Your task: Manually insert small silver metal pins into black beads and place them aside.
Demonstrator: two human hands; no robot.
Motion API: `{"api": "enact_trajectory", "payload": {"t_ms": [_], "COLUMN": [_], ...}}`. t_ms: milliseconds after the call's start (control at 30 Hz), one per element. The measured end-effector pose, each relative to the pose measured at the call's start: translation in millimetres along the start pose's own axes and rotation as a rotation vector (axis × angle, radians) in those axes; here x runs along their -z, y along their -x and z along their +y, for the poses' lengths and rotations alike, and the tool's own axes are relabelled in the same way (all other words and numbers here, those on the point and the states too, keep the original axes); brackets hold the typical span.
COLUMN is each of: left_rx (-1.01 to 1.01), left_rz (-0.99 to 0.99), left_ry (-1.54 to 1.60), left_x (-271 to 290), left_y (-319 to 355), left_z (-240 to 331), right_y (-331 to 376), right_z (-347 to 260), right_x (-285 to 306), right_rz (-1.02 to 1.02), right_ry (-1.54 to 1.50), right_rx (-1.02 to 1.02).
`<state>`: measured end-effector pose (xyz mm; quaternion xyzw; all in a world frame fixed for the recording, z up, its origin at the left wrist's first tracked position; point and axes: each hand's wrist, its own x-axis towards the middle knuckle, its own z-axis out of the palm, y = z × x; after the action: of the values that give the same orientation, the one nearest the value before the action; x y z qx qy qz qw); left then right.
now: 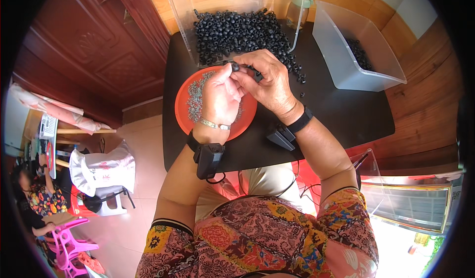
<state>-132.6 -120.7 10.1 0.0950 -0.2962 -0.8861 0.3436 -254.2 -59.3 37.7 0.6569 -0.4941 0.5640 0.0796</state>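
My two hands meet above an orange-red basin (182, 111) that holds many small grey metal pieces (195, 97). My left hand (222, 97), palm turned up, pinches a small black round part (235, 67) at its thumb tip. The fingertips of my right hand (271, 80) close in around the same part. Another dark piece shows between the curled fingers of the right hand. Just beyond my hands, a clear bin (180, 18) tipped toward me holds a heap of black hollow parts (237, 33). What the inner fingers hold is partly hidden.
Loose black parts (300, 75) lie on the dark table (341, 124) right of the heap. A translucent bin (363, 80) with some black parts stands at the right, and a green-lidded jar (298, 10) at the back. Devices with cables are strapped to both wrists. Another person (44, 194) sits far left.
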Motion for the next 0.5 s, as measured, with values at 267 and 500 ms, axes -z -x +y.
{"api": "enact_trajectory", "payload": {"t_ms": [267, 500], "left_rx": [-0.025, 0.035], "left_rz": [0.032, 0.101], "left_ry": [-0.036, -0.121], "left_x": [-4, -7], "left_y": [1, 2], "left_z": [-1, 0], "right_y": [2, 6], "right_z": [6, 13], "right_x": [3, -1], "right_rz": [-0.069, -0.114], "right_ry": [-0.118, -0.931], "right_rx": [-0.108, -0.729]}}
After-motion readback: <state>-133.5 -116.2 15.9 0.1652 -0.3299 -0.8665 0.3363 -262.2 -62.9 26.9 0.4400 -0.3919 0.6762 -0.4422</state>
